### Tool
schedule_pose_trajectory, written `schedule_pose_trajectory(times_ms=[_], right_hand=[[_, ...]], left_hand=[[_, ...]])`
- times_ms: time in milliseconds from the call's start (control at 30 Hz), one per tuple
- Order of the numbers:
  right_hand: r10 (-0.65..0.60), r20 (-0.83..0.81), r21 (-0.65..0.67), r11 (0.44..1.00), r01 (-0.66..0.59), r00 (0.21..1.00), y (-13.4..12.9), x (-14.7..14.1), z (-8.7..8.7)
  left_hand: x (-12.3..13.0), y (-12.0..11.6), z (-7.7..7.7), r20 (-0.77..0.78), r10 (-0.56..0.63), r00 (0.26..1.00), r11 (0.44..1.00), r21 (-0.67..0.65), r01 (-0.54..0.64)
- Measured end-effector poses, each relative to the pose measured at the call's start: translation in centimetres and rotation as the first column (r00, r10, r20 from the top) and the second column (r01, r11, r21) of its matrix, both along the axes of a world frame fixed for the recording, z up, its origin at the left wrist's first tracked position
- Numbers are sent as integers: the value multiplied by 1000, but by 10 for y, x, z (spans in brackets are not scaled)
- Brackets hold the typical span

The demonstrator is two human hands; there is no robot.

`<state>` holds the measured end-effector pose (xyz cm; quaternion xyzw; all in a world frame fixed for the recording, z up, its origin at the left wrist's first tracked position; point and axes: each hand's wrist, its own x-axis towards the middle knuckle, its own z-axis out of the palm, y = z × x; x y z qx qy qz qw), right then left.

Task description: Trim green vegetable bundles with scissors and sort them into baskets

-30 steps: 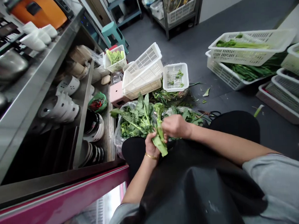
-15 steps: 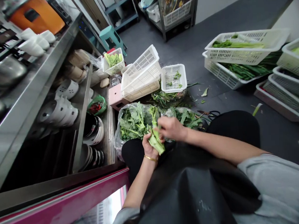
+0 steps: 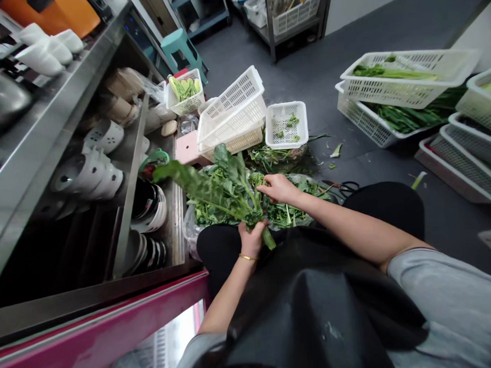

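My left hand (image 3: 252,237) is wrapped round the lower stem of a leafy broccoli stalk (image 3: 234,204). Its big green leaves fan out to the upper left, and the cut stem end (image 3: 268,239) pokes out below the fist. My right hand (image 3: 282,188) is closed, its fingertips pinched at the small floret head (image 3: 257,179) of that stalk. Below the stalk, a clear plastic bag (image 3: 190,231) holds a heap of leaves. More loose leaves (image 3: 290,213) lie under my right forearm.
A small white basket (image 3: 307,127) with a few florets stands ahead, beside tilted white baskets (image 3: 231,116) and a pink stool (image 3: 186,147). Scissors (image 3: 348,187) lie near my right knee. Stacked vegetable baskets (image 3: 405,90) stand right; a steel shelf (image 3: 132,184) with bowls is left.
The thick, bare stalk in my left hand has given way to a leafy one. My right hand has moved slightly up and right, to the floret head.
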<state>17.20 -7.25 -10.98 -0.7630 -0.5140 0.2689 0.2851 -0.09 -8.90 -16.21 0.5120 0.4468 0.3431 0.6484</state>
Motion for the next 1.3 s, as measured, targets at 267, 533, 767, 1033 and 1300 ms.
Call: schedule_pose_trajectory(times_ms=[267,533,767,1033,1300], right_hand=[[191,-256,398,914,-77,948,-47,-16,-7],[219,-951,236,970,56,220,-9,8,2],[409,-911,406,912,-67,47,-14,11,-6],[88,-910,212,939,272,405,15,8,-40],[250,-968,249,967,-58,16,55,42,-56]], left_hand=[[-7,25,27,477,40,878,859,-465,214],[-5,14,11,606,-158,780,720,-470,511],[0,13,-1,670,-161,725,631,-494,597],[24,30,-7,656,41,754,746,-522,413],[34,64,-37,701,26,713,585,-589,557]])
